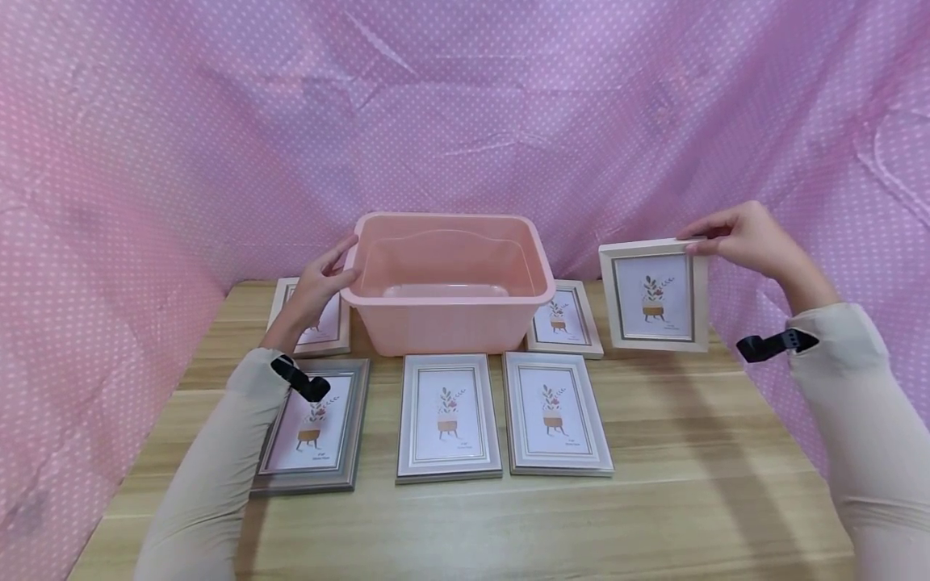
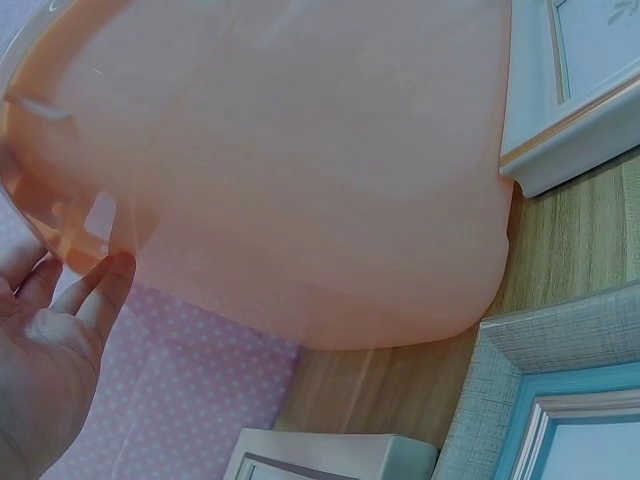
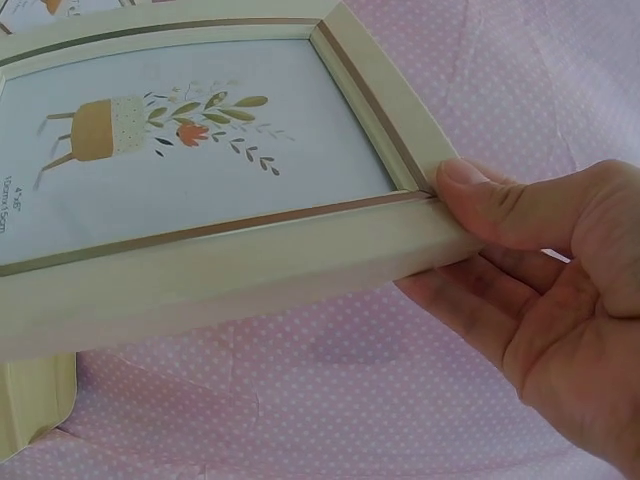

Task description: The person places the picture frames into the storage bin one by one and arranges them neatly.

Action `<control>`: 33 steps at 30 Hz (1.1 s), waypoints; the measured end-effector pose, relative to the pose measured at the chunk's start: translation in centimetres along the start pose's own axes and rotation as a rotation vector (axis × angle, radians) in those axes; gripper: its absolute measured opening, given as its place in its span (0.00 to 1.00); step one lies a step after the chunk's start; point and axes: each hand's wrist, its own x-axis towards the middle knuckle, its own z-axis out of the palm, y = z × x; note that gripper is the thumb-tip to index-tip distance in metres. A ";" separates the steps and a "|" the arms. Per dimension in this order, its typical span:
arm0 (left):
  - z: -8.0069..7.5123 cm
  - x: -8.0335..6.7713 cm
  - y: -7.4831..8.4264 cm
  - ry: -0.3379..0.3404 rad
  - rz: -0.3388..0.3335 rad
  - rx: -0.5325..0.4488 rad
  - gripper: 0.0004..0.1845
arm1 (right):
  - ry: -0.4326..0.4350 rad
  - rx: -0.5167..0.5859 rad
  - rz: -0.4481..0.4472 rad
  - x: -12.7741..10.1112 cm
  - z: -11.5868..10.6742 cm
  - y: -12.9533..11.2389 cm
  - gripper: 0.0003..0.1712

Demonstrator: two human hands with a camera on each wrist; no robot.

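Observation:
A cream picture frame (image 1: 653,296) is held up over the right side of the table, its plant print facing me. My right hand (image 1: 751,242) pinches its upper right corner, the thumb (image 3: 470,185) on the front and the other fingers behind. At the table's back stands a pink plastic bin (image 1: 443,327), and no objects show inside it. My left hand (image 1: 311,290) grips the bin's left rim; in the left wrist view its fingertips (image 2: 120,268) are right at the rim's edge.
Two cream frames lie flat beside the bin, a left one (image 1: 336,323) partly behind my left arm and a right one (image 1: 563,319). In front lie a grey frame (image 1: 356,428) and two pale frames (image 1: 425,468) (image 1: 538,464). A pink dotted cloth (image 1: 465,105) hangs behind the wooden table (image 1: 465,532).

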 end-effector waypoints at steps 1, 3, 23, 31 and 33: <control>0.0 0.0 0.0 0.000 0.006 -0.014 0.33 | -0.001 0.017 0.004 0.1 -0.1 0.0 0.17; 0.1 0.0 0.1 -0.004 0.013 -0.026 0.33 | 0.005 0.055 0.017 0.2 -0.4 0.1 0.18; 0.4 -0.6 0.4 0.007 0.010 0.005 0.33 | 0.160 0.250 -0.060 1.5 -3.0 -3.5 0.14; 0.4 -0.6 0.4 0.002 0.022 -0.009 0.33 | 0.258 0.357 -0.091 2.2 -4.1 -6.1 0.13; 0.4 -0.6 0.5 0.003 0.022 -0.014 0.33 | 0.293 0.371 -0.105 2.5 -4.1 -6.8 0.13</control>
